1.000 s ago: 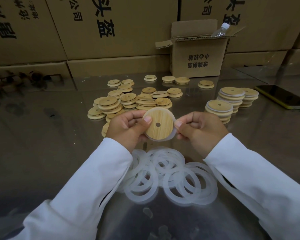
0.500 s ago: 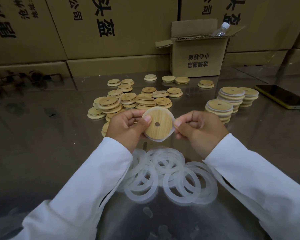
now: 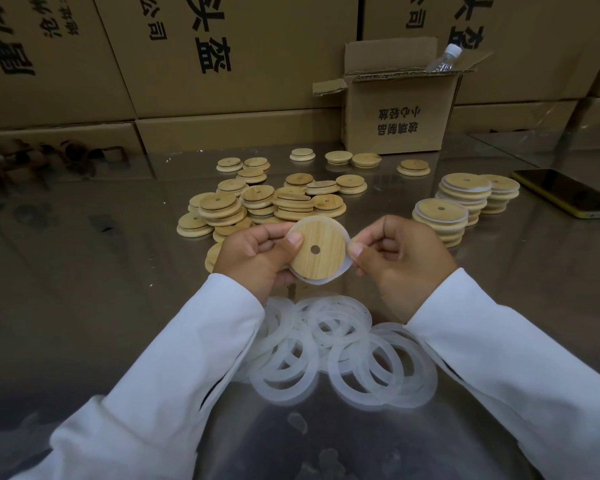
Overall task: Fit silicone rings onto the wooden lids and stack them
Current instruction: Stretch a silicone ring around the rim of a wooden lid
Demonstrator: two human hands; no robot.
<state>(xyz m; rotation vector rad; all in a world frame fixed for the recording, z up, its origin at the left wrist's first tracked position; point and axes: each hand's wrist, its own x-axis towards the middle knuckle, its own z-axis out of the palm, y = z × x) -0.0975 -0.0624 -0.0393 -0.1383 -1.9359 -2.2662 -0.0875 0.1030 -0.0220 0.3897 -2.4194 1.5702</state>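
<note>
**A:** Head view. What are the hands doing?

**B:** Both are working on one wooden lid (image 3: 326, 263), held above the table (image 3: 84, 278) with its face tilted toward the camera. The left hand (image 3: 253, 254) is gripping the lid's left edge, with the thumb lying on the face and the fingers curled behind.

**A:** And the right?

**B:** The right hand (image 3: 395, 258) is pinching the silicone ring (image 3: 321, 281) at the lid's right edge, fingers curled in tight. The ring is showing as a white rim around the lid, widest at the bottom. Whether it is fully seated, I cannot tell.

**A:** Where is the stock sitting?

**B:** Loose rings (image 3: 336, 370) are lying overlapped in a pile on the table, just below the hands and between the white sleeves (image 3: 174, 382). A heap of bare lids (image 3: 257, 202) is spreading out beyond the left hand. Stacks of ringed lids (image 3: 440, 216) are standing to the right, beyond the right hand.

**A:** Surroundings?

**B:** A phone (image 3: 565, 195) is lying at the far right of the table. A small open box (image 3: 399, 112) is standing at the back with a bottle (image 3: 442, 60) poking out. Large cartons (image 3: 222, 53) are lining the wall behind.
</note>
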